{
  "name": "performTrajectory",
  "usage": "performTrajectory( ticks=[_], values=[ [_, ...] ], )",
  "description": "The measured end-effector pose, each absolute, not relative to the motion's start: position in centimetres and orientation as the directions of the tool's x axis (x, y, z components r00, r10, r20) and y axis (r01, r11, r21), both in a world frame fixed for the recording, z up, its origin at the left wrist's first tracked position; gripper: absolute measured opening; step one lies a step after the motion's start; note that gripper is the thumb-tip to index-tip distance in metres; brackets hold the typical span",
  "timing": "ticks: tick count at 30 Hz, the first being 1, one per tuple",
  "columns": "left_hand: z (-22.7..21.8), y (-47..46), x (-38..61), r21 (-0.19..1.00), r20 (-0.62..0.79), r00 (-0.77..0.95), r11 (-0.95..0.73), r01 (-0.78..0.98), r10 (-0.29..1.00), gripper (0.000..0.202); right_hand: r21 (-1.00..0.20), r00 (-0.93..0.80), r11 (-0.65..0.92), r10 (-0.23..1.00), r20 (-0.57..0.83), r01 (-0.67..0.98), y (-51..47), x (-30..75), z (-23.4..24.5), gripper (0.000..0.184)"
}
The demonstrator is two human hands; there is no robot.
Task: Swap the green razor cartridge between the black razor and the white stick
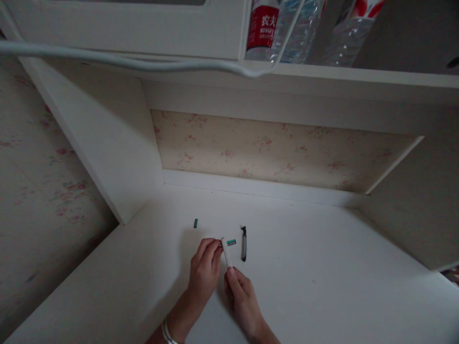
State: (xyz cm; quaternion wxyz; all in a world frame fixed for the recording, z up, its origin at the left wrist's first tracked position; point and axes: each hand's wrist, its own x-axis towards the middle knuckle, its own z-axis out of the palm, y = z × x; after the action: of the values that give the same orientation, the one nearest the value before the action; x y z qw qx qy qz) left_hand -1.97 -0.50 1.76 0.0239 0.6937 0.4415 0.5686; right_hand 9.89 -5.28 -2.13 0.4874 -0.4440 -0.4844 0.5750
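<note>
Right hand (pixel 245 297) grips a slim white stick (pixel 227 253), left hand (pixel 205 268) pinching its top.

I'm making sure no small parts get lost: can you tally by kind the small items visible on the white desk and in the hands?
Small green-and-black rectangular pieces: 2
Slim black-and-grey handle: 1
Slim white handle: 1
Total: 4

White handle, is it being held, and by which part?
The right hand holds the white handle by its near end; the left hand is at its far end, but whether it grips it is unclear.
</note>
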Motion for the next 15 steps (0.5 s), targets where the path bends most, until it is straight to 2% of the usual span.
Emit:
performTrajectory(
  ticks=[4, 10, 15],
  values=[
    [1.7, -0.4, -2.0, 0.556, 0.759, -0.043, -0.614, 0.56, 0.649, 0.014, -0.993, -0.091, -0.031, 0.996, -0.021, -0.111, -5.2, 10.3, -2.3, 0.054],
    [1.6, -0.5, -2.0, 0.569, 0.758, -0.051, -0.622, 0.538, 0.65, 0.015, -0.987, 0.025, -0.068, 0.997, -0.072, -0.148, -4.7, 11.1, -2.2, 0.055],
    [1.7, -0.6, -2.0, 0.568, 0.758, -0.049, -0.621, 0.54, 0.651, 0.014, -0.99, -0.054, -0.059, 0.997, -0.052, -0.126, -5.1, 10.7, -2.2, 0.053]
  ],
)
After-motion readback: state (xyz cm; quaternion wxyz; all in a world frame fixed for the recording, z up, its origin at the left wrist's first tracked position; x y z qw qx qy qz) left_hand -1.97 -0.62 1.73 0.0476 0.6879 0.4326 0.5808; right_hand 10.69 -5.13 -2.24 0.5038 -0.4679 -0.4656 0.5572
